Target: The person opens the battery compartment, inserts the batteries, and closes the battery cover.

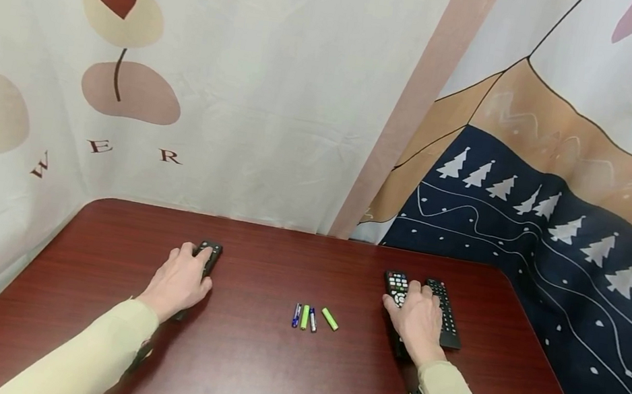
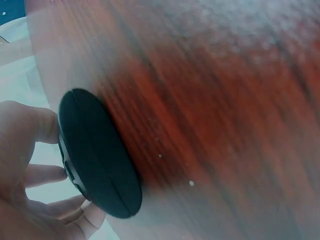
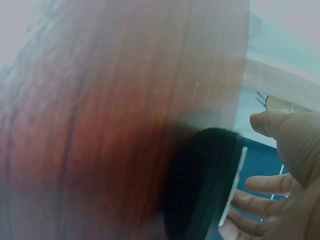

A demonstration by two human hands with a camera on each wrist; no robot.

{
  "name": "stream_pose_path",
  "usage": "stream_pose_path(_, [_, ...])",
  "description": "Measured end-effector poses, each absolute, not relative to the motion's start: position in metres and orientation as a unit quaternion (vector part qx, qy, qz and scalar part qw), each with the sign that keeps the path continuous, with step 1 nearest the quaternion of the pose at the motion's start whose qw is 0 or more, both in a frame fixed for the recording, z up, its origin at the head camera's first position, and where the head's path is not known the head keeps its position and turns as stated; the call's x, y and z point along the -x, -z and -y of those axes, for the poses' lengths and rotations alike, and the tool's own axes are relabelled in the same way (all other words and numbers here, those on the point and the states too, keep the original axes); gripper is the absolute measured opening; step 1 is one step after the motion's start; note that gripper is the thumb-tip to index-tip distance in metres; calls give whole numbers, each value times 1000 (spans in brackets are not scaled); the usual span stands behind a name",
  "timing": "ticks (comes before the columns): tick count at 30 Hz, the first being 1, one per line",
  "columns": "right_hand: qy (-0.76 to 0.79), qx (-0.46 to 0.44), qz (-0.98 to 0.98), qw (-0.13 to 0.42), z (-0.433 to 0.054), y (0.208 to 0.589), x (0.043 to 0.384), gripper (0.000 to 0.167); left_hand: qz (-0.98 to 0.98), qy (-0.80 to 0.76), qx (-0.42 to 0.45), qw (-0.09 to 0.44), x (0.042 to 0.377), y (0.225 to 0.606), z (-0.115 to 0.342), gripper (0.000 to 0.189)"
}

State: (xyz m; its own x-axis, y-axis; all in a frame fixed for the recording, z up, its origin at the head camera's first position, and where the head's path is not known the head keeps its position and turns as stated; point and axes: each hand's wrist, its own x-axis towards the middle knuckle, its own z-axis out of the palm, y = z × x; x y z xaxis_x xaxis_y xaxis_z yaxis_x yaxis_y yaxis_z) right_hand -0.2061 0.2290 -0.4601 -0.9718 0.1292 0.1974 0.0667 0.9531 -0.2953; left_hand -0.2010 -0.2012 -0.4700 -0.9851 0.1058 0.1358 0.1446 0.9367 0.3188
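Note:
My left hand [image 1: 179, 280] lies over a black remote control [image 1: 213, 256] on the left of the table. In the left wrist view the thumb meets the near edge of the remote control [image 2: 97, 155], and the fingertips come round its far edge. On the right side, my right hand [image 1: 417, 319] is spread over another black remote control [image 1: 397, 283], with coloured and white keys showing past the fingers. The right wrist view has the thumb apart from this remote control [image 3: 202, 185] and loosely bent fingers along its far side.
Close beside the right hand lies a third black remote control [image 1: 447, 319]. Several small batteries lie mid-table, among them a green battery [image 1: 330, 319] at a slant and a blue-and-white battery [image 1: 296, 315]. The brown table [image 1: 240, 376] ends at printed curtains behind and at the right.

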Motion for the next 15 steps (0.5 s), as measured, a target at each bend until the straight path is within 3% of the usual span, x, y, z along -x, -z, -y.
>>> stream_pose_path(15, [-160, 12, 973, 164, -214, 454, 203, 53, 974, 195, 81, 87, 199, 466, 193, 60])
